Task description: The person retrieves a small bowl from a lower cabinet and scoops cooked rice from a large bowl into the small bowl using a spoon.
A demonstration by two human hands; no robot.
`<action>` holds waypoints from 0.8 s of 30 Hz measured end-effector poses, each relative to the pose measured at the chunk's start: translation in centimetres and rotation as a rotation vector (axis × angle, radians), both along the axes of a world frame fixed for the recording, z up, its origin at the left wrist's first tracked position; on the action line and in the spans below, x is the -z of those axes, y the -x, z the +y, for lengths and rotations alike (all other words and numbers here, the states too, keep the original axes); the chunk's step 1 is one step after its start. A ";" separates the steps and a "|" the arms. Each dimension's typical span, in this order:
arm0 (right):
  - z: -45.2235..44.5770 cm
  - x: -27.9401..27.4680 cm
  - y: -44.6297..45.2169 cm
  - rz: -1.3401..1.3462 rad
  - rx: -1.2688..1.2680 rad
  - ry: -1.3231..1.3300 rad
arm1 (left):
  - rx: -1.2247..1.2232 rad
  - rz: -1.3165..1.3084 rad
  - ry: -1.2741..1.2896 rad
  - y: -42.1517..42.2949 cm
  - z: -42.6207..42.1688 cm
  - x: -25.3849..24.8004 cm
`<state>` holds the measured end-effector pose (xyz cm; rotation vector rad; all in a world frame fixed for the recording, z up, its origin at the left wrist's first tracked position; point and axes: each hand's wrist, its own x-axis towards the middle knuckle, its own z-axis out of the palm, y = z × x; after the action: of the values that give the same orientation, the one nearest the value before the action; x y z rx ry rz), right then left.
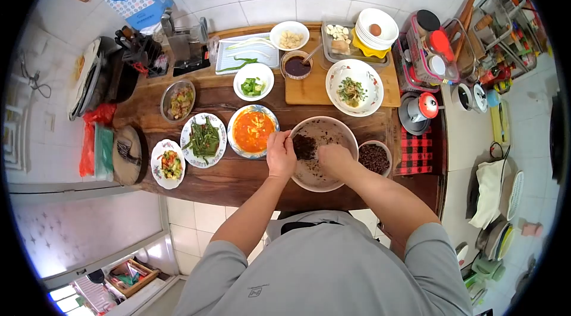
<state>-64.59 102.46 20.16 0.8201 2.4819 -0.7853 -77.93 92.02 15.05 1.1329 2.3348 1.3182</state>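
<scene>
A large bowl [342, 133] stands at the table's front, with brownish, speckled contents and a clump of dark bits [305, 146] at its left side. My left hand [281, 154] grips the bowl's left rim. Inside the bowl, my right hand [335, 160] is closed, its fingertips low among the contents; what they hold is hidden. Just right of the bowl sits a smaller bowl of dark brown pieces [374, 158]. Left of my left hand is a plate of red-orange soup with yellow egg-like bits [254, 130].
Nearby on the wooden table [238, 182] are a plate of green beans [204, 140], a plate of mixed vegetables [171, 165] and a metal bowl of food [178, 102]. Behind, a cutting board [306, 97] carries a patterned bowl [355, 87] and a sauce bowl [297, 66].
</scene>
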 end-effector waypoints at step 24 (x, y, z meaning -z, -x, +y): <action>1.1 -0.4 -4.8 0.480 0.205 0.176 | 0.133 0.206 -0.062 -0.2 -0.1 -1.8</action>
<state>-59.79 103.52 20.51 0.9166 2.7029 -1.3932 -77.75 91.90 16.89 1.4800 2.3226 1.2893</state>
